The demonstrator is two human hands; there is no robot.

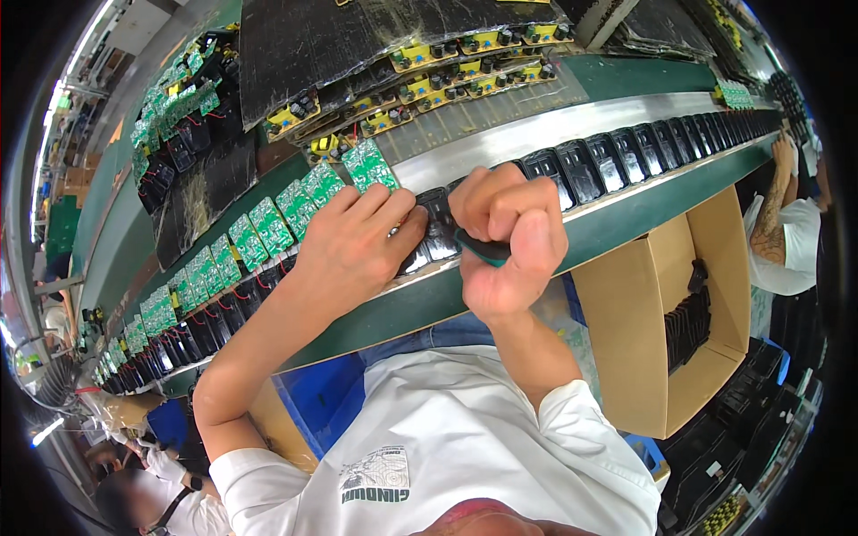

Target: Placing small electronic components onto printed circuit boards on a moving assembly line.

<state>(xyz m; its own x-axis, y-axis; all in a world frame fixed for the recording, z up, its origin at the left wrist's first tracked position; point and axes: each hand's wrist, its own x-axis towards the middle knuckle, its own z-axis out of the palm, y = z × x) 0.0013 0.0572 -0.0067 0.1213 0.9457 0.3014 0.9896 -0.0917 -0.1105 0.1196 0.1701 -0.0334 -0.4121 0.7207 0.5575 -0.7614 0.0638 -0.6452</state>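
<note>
Head cam: right hand (514,237) is fisted around a dark tool (483,249), near a black casing (437,230) between both hands; left hand (362,237) is curled, can't tell if it's pinching anything. They kinda block the view. Green circuit boards (268,225) line up left, cardboard box (623,339) sits right.

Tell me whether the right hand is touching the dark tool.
Touching. The head view shows the right hand closed around the dark tool, leaving only part of it showing.
</note>
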